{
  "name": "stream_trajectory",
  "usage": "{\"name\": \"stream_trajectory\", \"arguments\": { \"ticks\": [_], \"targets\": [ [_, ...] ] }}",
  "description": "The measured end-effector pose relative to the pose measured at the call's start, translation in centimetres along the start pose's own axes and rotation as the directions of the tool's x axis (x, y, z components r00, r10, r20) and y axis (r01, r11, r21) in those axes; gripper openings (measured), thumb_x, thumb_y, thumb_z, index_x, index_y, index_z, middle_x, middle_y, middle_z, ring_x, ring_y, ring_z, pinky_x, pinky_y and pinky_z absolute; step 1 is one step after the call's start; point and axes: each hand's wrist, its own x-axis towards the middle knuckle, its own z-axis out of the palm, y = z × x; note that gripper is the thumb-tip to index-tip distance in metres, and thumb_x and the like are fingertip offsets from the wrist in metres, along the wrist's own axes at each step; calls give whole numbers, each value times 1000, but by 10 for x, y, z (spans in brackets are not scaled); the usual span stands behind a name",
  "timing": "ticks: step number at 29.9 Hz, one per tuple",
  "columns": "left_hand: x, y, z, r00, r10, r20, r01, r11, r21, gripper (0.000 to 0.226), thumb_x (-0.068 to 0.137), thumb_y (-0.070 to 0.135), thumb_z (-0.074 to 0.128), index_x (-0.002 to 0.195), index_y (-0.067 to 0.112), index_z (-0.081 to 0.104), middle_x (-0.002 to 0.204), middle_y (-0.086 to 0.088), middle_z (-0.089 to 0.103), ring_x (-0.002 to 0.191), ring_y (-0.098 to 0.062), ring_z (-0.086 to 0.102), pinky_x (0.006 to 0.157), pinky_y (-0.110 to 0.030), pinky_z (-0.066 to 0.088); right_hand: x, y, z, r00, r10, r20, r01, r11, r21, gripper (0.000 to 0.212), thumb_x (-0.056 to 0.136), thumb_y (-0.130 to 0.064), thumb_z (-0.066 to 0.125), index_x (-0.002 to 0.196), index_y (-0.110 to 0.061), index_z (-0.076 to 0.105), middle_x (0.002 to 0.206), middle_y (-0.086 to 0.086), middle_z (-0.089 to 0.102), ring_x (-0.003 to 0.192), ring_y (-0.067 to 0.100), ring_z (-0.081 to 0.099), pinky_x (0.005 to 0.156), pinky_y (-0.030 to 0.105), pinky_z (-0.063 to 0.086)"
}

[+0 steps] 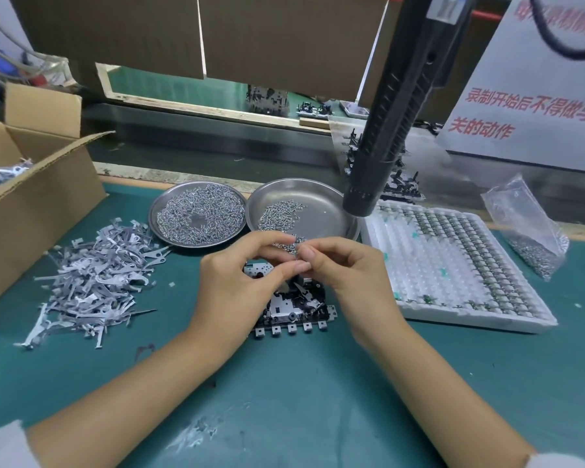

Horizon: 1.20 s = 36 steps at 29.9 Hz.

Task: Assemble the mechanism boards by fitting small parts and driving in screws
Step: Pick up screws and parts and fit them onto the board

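Note:
A mechanism board (291,309) with black and metal parts lies on the green mat in front of me. Just above it my left hand (237,282) and my right hand (345,271) meet, fingertips together. They pinch something very small between them, too small to make out; loose screws (289,246) show right behind the fingertips. A black electric screwdriver (385,130) hangs above the right dish, untouched.
Two round steel dishes hold screws: a full one (198,214) and a sparser one (301,211). A pile of flat metal levers (95,282) lies left, beside an open cardboard box (31,184). A white foam tray of small parts (453,265) and a plastic bag of screws (527,231) sit right.

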Motion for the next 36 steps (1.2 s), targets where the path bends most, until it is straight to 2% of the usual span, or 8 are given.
{"name": "stream_trajectory", "arguments": {
  "ticks": [4,9,14,20,24,30,32,36],
  "targets": [
    [0,2,-1,999,-36,11,37,997,-62,29,68,21,81,92,31,69,73,10,72,60,-12,68,59,-17,52,1,-1,-2,999,16,41,-19,998,58,12,69,-19,72,79,-12,74,78,10,72,77,20,69,70,24,53],
    [0,3,-1,997,-63,53,68,994,-85,28,65,31,78,92,32,69,74,9,73,70,-11,69,65,-29,58,5,-7,-12,971,117,207,-143,982,119,13,70,-15,71,79,-8,76,82,11,73,79,19,70,73,23,54],
    [-2,4,0,992,-27,126,35,998,-58,29,65,28,77,91,37,68,74,13,71,76,-4,67,73,-16,51,8,-14,-22,916,240,322,-278,958,74,11,66,-13,72,76,-11,77,82,10,73,85,20,70,76,24,54],
    [-5,4,2,981,8,196,-1,999,-34,42,67,4,80,93,34,68,74,16,71,74,1,66,70,-4,44,10,-15,-28,851,370,372,-415,909,46,9,61,-6,73,69,-11,76,78,10,71,84,23,68,80,25,55],
    [-7,8,3,975,-5,223,16,999,-47,31,65,26,76,93,38,70,78,12,72,69,-9,65,63,-17,52,10,-17,-34,771,444,456,-527,847,67,11,63,0,70,69,-8,75,82,14,72,88,23,70,82,23,55],
    [-5,10,2,970,103,219,-104,995,-4,29,66,23,75,93,32,71,80,12,70,73,2,63,71,-9,47,10,-17,-36,760,460,459,-567,814,124,12,63,2,68,69,-5,75,91,16,71,97,22,69,81,22,55],
    [-6,10,3,966,132,223,-137,991,7,28,66,23,75,93,32,71,76,10,70,75,0,64,75,-14,49,10,-17,-35,770,467,435,-559,822,107,11,61,1,69,67,-6,75,90,16,69,101,23,67,84,23,55],
    [-6,12,2,963,174,204,-183,983,24,29,68,31,75,96,31,66,79,10,70,77,-5,65,79,-22,51,9,-18,-35,786,464,409,-542,835,94,9,59,-1,70,64,-7,75,79,11,71,88,21,68,80,22,55]
  ]
}}
